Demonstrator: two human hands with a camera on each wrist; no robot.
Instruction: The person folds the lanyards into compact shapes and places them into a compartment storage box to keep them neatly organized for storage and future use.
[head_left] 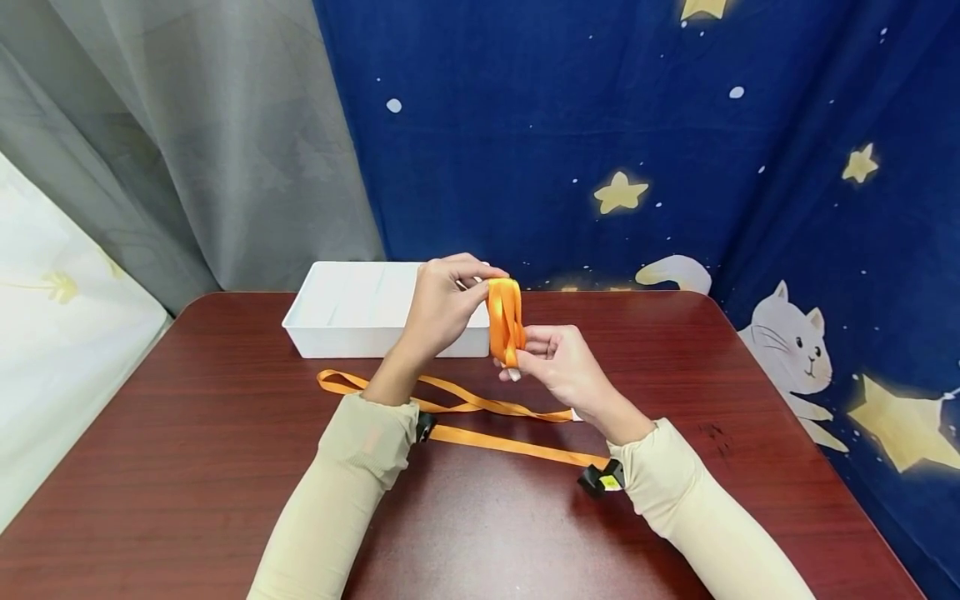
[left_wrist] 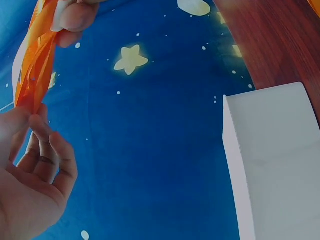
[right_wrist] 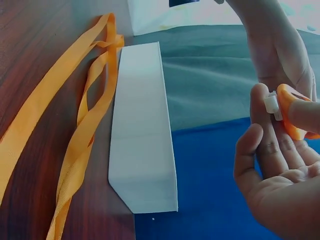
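Note:
An orange lanyard [head_left: 506, 321], folded into a flat bundle of several layers, hangs upright between both hands above the table. My left hand [head_left: 441, 304] pinches its top end between thumb and fingers. Lower down, my right hand [head_left: 558, 362] grips the bottom end, with the thumb across the folds. A small white plastic piece [right_wrist: 272, 105] sticks out beside the right fingers. More orange lanyard [head_left: 480, 403] lies loosely on the table under the hands, in a long loop and a straight length [head_left: 517, 444]. Parts of it are hidden behind the wrists.
A white rectangular box [head_left: 386, 340] stands at the table's back edge, behind the left hand. The dark red wooden table [head_left: 187, 467] reaches back to grey and blue star-patterned curtains [head_left: 525, 150]. Black wrist-worn devices [head_left: 592, 481] sit under the sleeves.

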